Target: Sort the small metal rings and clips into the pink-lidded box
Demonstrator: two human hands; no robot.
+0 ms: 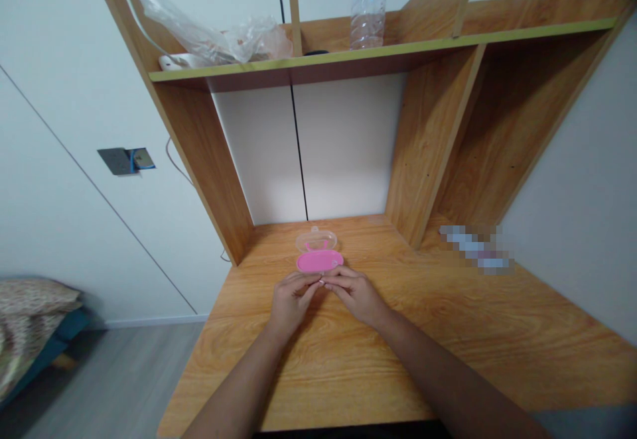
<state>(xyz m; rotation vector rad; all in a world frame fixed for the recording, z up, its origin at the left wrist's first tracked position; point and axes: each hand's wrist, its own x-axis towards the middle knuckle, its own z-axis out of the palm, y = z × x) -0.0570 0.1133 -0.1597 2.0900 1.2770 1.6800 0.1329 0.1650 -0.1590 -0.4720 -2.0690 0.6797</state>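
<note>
1. At frame centre, the pink case (319, 260), its clear lid (316, 239) open behind it, lay just above the left hand (291, 303) and right hand (355, 296). Their curled fingertips met at its near edge; whether they pinched anything could not be told.
2. A blurred object (475, 248) lay well to the right. A bottle (368, 4) and a plastic bag (219, 34) sat on the upper shelf (497, 36).
3. Bare desk (448, 339) spread around both hands.
</note>
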